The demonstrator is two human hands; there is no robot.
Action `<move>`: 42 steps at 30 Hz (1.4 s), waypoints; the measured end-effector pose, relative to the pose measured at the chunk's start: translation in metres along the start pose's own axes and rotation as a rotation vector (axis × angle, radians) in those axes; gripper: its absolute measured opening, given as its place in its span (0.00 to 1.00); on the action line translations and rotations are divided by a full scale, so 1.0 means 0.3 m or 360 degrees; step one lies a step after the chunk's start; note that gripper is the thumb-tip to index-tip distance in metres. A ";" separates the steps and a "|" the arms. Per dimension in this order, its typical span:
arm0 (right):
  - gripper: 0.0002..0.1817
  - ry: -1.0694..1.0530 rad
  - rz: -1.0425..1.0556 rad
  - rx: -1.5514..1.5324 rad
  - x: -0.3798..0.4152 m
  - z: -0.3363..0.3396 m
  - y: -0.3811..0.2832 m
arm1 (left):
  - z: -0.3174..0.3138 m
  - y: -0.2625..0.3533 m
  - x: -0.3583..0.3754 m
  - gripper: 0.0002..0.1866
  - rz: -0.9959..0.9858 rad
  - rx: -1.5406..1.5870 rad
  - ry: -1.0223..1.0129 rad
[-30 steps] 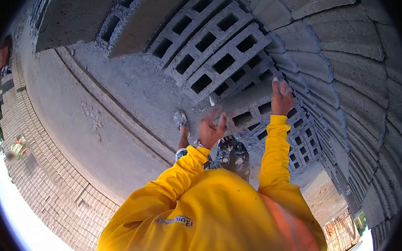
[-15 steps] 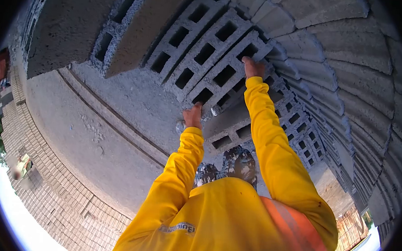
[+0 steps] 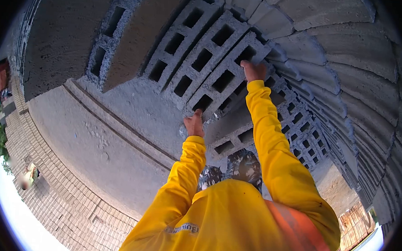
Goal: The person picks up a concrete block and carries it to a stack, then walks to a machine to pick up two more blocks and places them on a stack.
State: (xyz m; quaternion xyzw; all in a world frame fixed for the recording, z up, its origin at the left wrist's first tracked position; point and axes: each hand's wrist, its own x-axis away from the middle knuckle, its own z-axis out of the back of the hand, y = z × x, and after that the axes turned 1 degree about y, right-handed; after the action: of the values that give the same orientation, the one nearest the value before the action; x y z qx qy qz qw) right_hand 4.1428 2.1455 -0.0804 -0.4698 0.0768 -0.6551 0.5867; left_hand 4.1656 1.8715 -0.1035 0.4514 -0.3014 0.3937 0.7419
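A grey hollow concrete block [image 3: 211, 93] stands at the right end of a short row, its cored face turned towards me. My left hand [image 3: 194, 124] is closed on its lower end, fingertips at the edge of the lowest hole. Higher up, my right hand [image 3: 254, 71] grips the same block, the thumb by the top hole. Fingers behind the block's edges are hidden. Close on the left is a similar block [image 3: 192, 73]. Another hollow block [image 3: 235, 142] lies just in front of my boots.
Stacked blocks [image 3: 346, 84] form a tall wall on the right. More large blocks [image 3: 62, 29] stand at upper left. A groove-like strip [image 3: 118, 126] crosses the concrete floor [image 3: 93, 151]. Beyond it is brick-like paving [image 3: 64, 181], with a blurred person [image 3: 31, 176] far left.
My view has tilted slightly, so the scene sits a little lower in the picture. Both hands stay on the same block, which shows no clear movement against its neighbours.
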 end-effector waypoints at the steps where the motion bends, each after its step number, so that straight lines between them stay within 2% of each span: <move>1: 0.30 -0.0033 -0.0045 0.0080 -0.016 -0.004 0.008 | -0.012 -0.014 -0.014 0.34 -0.0047 -0.0041 0.0030; 4: 0.33 -0.0149 -0.0148 0.0195 -0.038 -0.018 -0.005 | -0.003 0.004 -0.008 0.31 -0.0158 -0.0102 0.0075; 6: 0.37 -0.0203 -0.0200 0.0141 -0.030 0.008 -0.012 | -0.005 0.102 0.105 0.30 -0.0152 -0.0082 -0.0002; 9: 0.52 -0.0273 -0.0129 -0.0023 0.067 0.073 -0.004 | 0.038 0.016 -0.076 0.44 -0.0071 -0.0478 -0.0445; 10: 0.53 -0.0270 -0.0046 0.0022 0.131 0.108 0.031 | 0.052 0.011 -0.037 0.44 -0.0142 -0.0312 -0.0441; 12: 0.45 -0.0201 0.0344 -0.0094 0.254 0.159 0.185 | 0.113 -0.015 0.078 0.44 -0.0255 0.0063 -0.0412; 13: 0.39 -0.0208 0.0438 -0.0115 0.354 0.226 0.220 | 0.183 -0.051 0.061 0.45 -0.0337 -0.0024 -0.0711; 14: 0.33 -0.0225 0.0537 -0.0132 0.450 0.302 0.251 | 0.240 -0.095 0.062 0.43 -0.0318 -0.0169 -0.0813; 16: 0.23 -0.0078 0.0770 0.0142 0.573 0.426 0.354 | 0.359 -0.181 0.085 0.40 -0.0262 -0.0458 -0.0993; 18: 0.24 0.0159 0.1024 0.0660 0.625 0.529 0.452 | 0.424 -0.238 0.158 0.40 -0.0193 -0.0727 -0.1192; 21: 0.26 0.0350 0.1174 0.1007 0.611 0.602 0.488 | 0.432 -0.349 0.205 0.40 -0.0128 -0.0962 -0.1330; 22: 0.28 0.0316 0.1228 0.1160 0.594 0.594 0.481 | 0.406 -0.386 0.201 0.40 -0.0122 -0.1006 -0.1355; 24: 0.30 0.0240 0.1352 0.1477 0.542 0.576 0.462 | 0.357 -0.533 0.126 0.34 -0.0631 -0.1007 -0.1162; 25: 0.31 0.0148 0.1412 0.1626 0.508 0.558 0.467 | 0.322 -0.550 0.134 0.33 -0.0672 -0.1040 -0.0998; 26: 0.30 0.0039 0.1322 0.1741 0.486 0.543 0.458 | 0.288 -0.564 0.146 0.32 -0.0703 -0.1070 -0.0832; 28: 0.29 -0.0176 0.1133 0.1955 0.448 0.503 0.441 | 0.227 -0.405 0.301 0.33 -0.0343 -0.1197 -0.0409; 30: 0.26 -0.0191 0.1230 0.1929 0.411 0.480 0.450 | 0.211 -0.336 0.381 0.33 -0.0485 -0.0561 -0.0567; 32: 0.25 -0.0166 0.1295 0.1914 0.402 0.491 0.469 | 0.154 -0.417 0.330 0.32 -0.0569 -0.0053 -0.0553; 33: 0.23 -0.0202 0.1236 0.1901 0.402 0.490 0.461 | 0.167 -0.412 0.300 0.31 -0.0387 -0.0317 -0.0629; 36: 0.21 -0.0284 0.1220 0.1774 0.371 0.493 0.489 | 0.160 -0.445 0.318 0.29 -0.0268 -0.0268 -0.0314; 37: 0.18 -0.0196 0.1275 0.1706 0.363 0.485 0.499 | 0.143 -0.439 0.317 0.28 -0.0246 -0.0247 -0.0215; 40: 0.16 -0.0236 0.1315 0.1489 0.343 0.470 0.463 | 0.140 -0.403 0.311 0.29 -0.0093 -0.0470 -0.0109; 42: 0.14 -0.0262 0.1364 0.1409 0.336 0.466 0.416 | 0.177 -0.369 0.306 0.38 -0.0072 -0.0783 -0.0449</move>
State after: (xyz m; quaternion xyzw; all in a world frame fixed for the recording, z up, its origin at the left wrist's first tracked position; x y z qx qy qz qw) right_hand 4.3415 2.0864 -0.0324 -0.1583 -0.0657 -0.2926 0.9407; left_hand 4.3022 1.8207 -0.0560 0.3147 -0.4779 0.2255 0.7885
